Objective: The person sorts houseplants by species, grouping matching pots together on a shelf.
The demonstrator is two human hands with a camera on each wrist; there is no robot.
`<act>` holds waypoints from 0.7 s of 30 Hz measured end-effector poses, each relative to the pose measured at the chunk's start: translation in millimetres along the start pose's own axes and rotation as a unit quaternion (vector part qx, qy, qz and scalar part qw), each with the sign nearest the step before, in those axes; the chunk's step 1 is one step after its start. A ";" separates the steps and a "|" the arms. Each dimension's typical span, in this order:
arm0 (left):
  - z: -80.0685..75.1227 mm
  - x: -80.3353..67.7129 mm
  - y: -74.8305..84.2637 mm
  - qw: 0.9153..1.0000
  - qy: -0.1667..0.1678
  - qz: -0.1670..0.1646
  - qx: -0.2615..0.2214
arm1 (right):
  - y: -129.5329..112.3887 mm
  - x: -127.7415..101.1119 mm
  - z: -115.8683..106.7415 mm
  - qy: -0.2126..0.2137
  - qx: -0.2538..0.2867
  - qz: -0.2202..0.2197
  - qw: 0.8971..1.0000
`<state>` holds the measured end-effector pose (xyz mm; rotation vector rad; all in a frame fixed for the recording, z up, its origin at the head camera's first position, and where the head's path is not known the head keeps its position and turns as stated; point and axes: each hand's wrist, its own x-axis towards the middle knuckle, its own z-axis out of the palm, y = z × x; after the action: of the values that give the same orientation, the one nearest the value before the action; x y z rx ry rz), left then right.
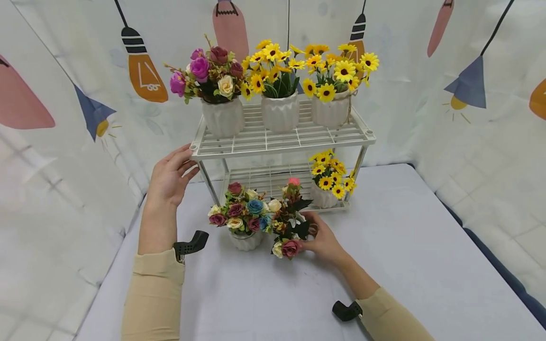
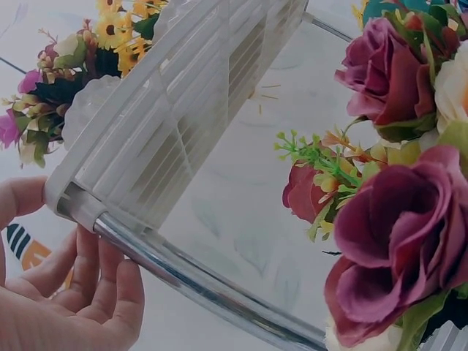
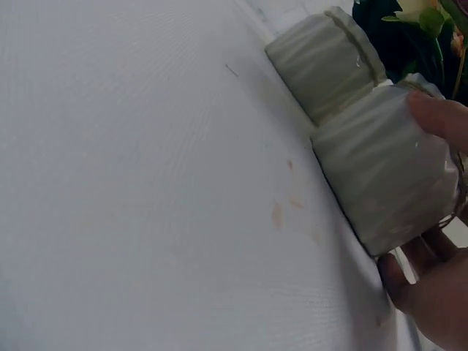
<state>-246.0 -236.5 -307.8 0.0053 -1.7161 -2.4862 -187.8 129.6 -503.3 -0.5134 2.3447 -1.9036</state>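
Note:
My left hand grips the front left corner of a white two-tier wire rack. In the left wrist view, its thumb lies at the shelf corner and its fingers curl beside the metal leg. Low in front of the rack, my right hand holds a potted bouquet of artificial roses with dark leaves. Its white ribbed pot is between thumb and fingers, close over the tabletop. Right beside it stands another white pot with maroon, cream and blue roses.
On the top shelf stand a pot of purple and cream roses and two pots of yellow daisy-like flowers. Another yellow flower pot sits at the right of the lower shelf. A white cloth covers the table; a patterned curtain hangs behind.

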 end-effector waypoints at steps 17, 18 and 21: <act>-1.1 -1.1 0.8 1.000 -0.001 -0.002 -0.005 | -2.7 -4.8 3.8 0.069 -0.047 0.021 0.996; -1.2 -1.2 0.7 1.000 -0.001 -0.002 -0.004 | -2.8 -5.1 4.5 0.071 -0.046 0.019 0.996; -0.8 -0.9 0.6 1.000 -0.002 -0.001 -0.002 | -3.6 -5.9 6.3 0.091 -0.042 0.016 0.995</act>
<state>-244.9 -237.4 -307.6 0.0005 -1.7143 -2.4922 -179.8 124.8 -502.1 -0.3182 2.5357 -1.9200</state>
